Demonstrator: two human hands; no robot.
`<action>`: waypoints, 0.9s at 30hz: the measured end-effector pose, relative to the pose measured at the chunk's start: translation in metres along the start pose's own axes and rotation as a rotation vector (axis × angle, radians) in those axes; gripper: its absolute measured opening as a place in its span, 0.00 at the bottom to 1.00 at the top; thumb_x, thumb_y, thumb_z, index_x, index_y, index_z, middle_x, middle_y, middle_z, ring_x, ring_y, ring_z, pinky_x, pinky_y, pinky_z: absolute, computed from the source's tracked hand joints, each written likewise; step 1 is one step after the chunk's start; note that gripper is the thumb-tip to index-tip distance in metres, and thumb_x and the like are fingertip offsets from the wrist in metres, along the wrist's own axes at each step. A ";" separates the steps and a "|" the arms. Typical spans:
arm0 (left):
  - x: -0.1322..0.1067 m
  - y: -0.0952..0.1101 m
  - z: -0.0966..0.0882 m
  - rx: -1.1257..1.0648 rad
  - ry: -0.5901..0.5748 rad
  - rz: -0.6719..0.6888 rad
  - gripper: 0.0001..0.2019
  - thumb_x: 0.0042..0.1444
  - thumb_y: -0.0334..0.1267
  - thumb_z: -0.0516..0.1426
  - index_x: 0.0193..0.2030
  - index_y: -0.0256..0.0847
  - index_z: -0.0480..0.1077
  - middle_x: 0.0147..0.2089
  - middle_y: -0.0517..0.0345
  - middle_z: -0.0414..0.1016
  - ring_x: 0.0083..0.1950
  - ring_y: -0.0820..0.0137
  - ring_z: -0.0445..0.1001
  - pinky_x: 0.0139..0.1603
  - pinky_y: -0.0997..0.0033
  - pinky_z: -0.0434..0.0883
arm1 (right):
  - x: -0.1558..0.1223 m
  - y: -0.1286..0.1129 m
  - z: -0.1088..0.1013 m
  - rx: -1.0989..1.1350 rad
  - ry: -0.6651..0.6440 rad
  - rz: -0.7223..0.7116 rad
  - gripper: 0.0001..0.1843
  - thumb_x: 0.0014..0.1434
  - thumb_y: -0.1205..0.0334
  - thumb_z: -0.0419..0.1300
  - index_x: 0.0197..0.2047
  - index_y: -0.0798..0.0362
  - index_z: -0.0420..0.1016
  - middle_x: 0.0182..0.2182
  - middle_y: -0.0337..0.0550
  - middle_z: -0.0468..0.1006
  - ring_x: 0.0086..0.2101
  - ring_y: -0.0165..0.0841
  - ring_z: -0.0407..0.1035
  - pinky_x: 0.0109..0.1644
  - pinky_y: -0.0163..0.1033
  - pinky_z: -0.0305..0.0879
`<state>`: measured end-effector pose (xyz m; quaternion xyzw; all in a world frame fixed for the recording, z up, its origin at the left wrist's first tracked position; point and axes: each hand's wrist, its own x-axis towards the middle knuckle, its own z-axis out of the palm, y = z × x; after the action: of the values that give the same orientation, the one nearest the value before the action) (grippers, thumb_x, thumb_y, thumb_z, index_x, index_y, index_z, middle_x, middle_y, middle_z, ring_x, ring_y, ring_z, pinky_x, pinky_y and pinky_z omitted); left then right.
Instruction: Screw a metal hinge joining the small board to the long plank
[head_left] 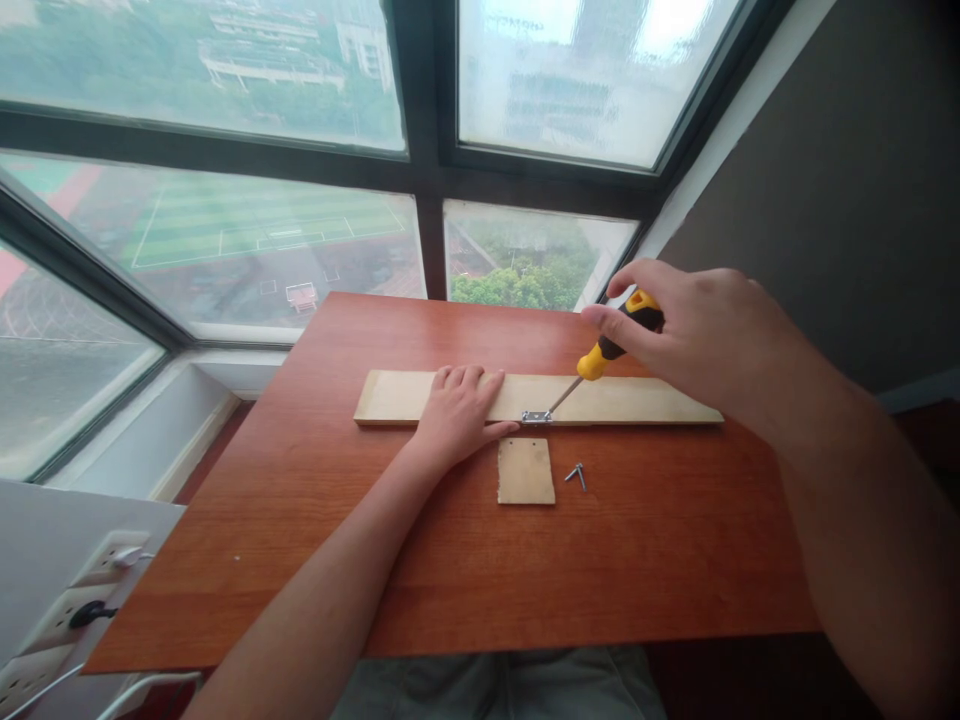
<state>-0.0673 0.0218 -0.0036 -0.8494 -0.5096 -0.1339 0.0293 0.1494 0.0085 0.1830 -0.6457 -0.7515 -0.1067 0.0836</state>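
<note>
My right hand (pixel 697 325) is closed round the handle of a yellow and black screwdriver (pixel 596 360). The screwdriver slants down to the left, its tip at the right end of a small metal hinge (pixel 536 417). That hinge lies at the near edge of a long pale wooden board (pixel 622 398). My left hand (pixel 461 415) rests flat on the board, left of the hinge, fingers apart and thumb along the near edge. Just below the hinge is a small square wooden piece (pixel 526 472) with two holes near its top edge. Loose screws (pixel 576 475) lie to its right.
Everything lies on a reddish-brown wooden table (pixel 450 570). Large dark-framed windows (pixel 427 170) stand behind and left of it. A grey wall (pixel 832 220) rises at the right. Wall sockets with plugs (pixel 94 612) are at the lower left.
</note>
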 end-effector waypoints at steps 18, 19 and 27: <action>-0.002 -0.002 0.000 -0.051 -0.004 -0.009 0.35 0.55 0.64 0.53 0.62 0.43 0.61 0.56 0.43 0.66 0.56 0.53 0.63 0.61 0.53 0.53 | -0.004 -0.004 -0.005 0.356 0.079 -0.184 0.17 0.51 0.59 0.59 0.47 0.44 0.73 0.36 0.39 0.79 0.34 0.39 0.74 0.36 0.42 0.68; -0.002 -0.003 0.001 -0.049 -0.006 -0.009 0.35 0.55 0.64 0.53 0.62 0.43 0.61 0.55 0.43 0.66 0.56 0.53 0.63 0.61 0.53 0.53 | -0.004 -0.005 -0.004 0.358 0.077 -0.189 0.17 0.51 0.59 0.59 0.47 0.44 0.73 0.36 0.39 0.79 0.34 0.38 0.74 0.36 0.42 0.68; 0.000 0.000 0.000 -0.021 0.002 -0.009 0.35 0.54 0.64 0.53 0.61 0.41 0.62 0.55 0.42 0.66 0.56 0.53 0.63 0.61 0.52 0.53 | -0.004 -0.009 0.000 0.379 0.059 -0.225 0.15 0.53 0.60 0.58 0.46 0.46 0.73 0.37 0.40 0.80 0.35 0.39 0.74 0.36 0.44 0.68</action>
<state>-0.0677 0.0220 -0.0034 -0.8472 -0.5119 -0.1405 0.0204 0.1414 0.0035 0.1819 -0.5270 -0.8227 0.0089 0.2129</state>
